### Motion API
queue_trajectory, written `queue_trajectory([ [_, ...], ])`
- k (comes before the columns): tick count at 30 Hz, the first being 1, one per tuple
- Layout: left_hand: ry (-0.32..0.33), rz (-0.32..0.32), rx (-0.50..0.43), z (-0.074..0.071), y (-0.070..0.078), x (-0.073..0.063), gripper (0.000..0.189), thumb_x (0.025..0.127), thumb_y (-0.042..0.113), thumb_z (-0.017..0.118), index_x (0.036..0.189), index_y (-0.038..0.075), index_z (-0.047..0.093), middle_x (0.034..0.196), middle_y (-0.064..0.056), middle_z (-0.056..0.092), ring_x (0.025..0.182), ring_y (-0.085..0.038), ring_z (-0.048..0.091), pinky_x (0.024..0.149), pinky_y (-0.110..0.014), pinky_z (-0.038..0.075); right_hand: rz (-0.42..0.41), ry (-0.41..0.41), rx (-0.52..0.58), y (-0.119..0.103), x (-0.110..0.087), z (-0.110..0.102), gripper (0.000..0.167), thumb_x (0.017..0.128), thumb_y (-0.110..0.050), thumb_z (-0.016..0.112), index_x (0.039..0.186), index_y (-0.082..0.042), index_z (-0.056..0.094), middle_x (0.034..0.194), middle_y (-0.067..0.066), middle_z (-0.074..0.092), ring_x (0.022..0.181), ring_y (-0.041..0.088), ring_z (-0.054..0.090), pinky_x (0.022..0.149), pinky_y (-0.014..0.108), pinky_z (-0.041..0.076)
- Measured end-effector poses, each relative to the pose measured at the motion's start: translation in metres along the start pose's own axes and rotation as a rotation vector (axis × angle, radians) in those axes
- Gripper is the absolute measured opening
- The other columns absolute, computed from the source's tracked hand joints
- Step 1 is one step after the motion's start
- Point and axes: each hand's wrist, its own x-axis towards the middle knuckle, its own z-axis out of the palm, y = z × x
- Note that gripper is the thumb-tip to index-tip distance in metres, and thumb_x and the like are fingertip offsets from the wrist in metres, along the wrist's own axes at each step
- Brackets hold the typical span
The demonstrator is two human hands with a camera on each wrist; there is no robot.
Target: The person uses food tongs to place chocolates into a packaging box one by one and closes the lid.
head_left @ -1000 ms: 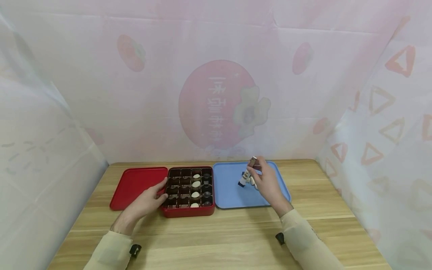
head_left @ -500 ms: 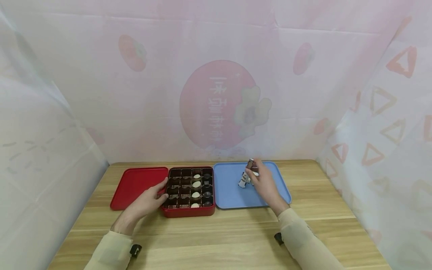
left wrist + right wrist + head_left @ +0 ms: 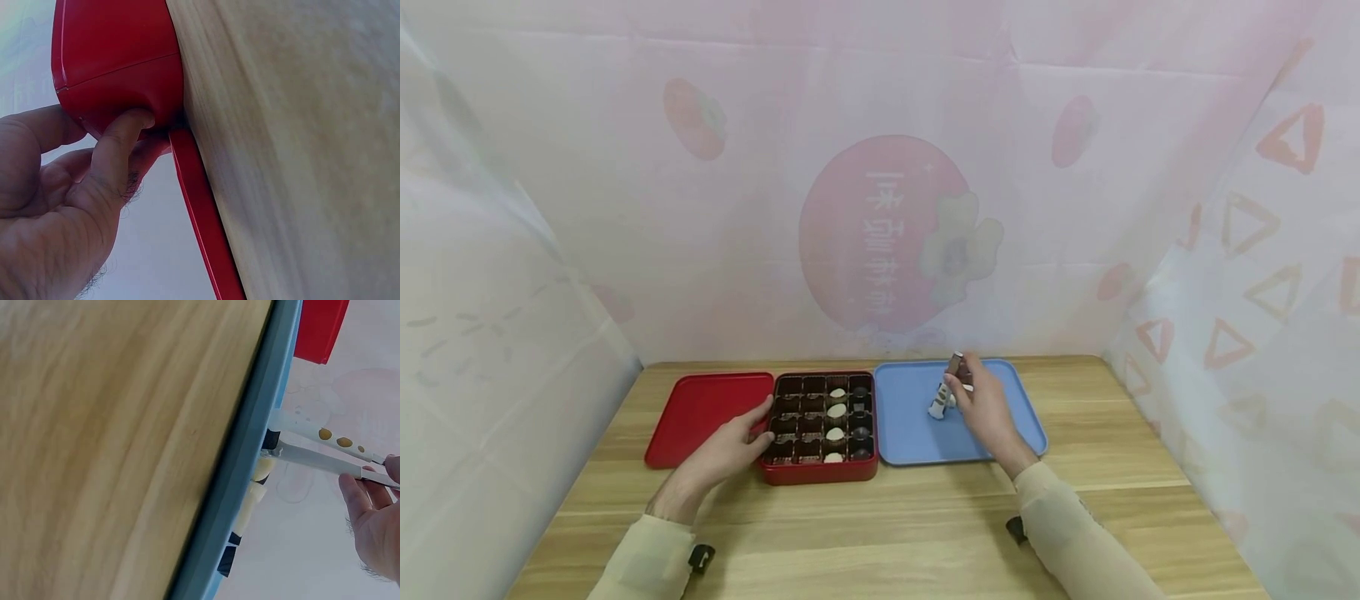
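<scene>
My left hand (image 3: pixel 722 454) rests on the left side of a red box (image 3: pixel 820 475), thumb and fingers touching its wall. Dark dividers inside the box hold a column of white chocolates (image 3: pixel 837 411) and a column of dark chocolates (image 3: pixel 861 433). Over the blue tray (image 3: pixel 910 437) my right hand (image 3: pixel 988 408) grips a pair of tongs (image 3: pixel 319 459) with white arms marked with brown dots. Their tips point down at the tray. A dark piece (image 3: pixel 270 439) shows between the tips in the right wrist view. More black and cream pieces (image 3: pixel 249 501) lie on the tray beside them.
A red lid (image 3: pixel 707 417) lies flat left of the box, partly under my left hand in the head view. Box and blue tray stand side by side on the wooden table (image 3: pixel 880 542). A printed curtain (image 3: pixel 737 250) encloses the back and both sides.
My right hand has shifted slightly left over the blue tray, with the tongs in it. Dark at their tips a second ago, white tips show now in the head view. My left hand stays put.
</scene>
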Motion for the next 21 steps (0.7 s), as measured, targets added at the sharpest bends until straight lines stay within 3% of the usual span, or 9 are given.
queue_trajectory([
  [7, -0.002, -0.006, -0.005, 0.0, 0.0, 0.0, 0.077, 0.119, 0.013, 0.065, 0.182, -0.007, 0.026, 0.188, -0.036, 0.03, 0.16, -0.055, 0.059, 0.133, -0.066, 0.051, -0.073, 0.023, 0.049, -0.02, -0.007, -0.001, 0.024, 0.116, -0.009, 0.074, 0.138, -0.002, 0.066, 0.129, 0.023, 0.083, 0.125, 0.044, 0.085, 0.107, 0.051, 0.072],
  [21, -0.004, -0.013, -0.004, 0.0, 0.001, 0.0, 0.077, 0.119, 0.013, 0.065, 0.183, -0.007, 0.026, 0.188, -0.036, 0.03, 0.162, -0.056, 0.056, 0.134, -0.067, 0.05, -0.192, -0.065, 0.124, -0.074, -0.019, 0.01, 0.02, 0.12, -0.014, 0.068, 0.138, -0.004, 0.066, 0.137, 0.022, 0.08, 0.133, 0.037, 0.082, 0.108, 0.042, 0.072],
])
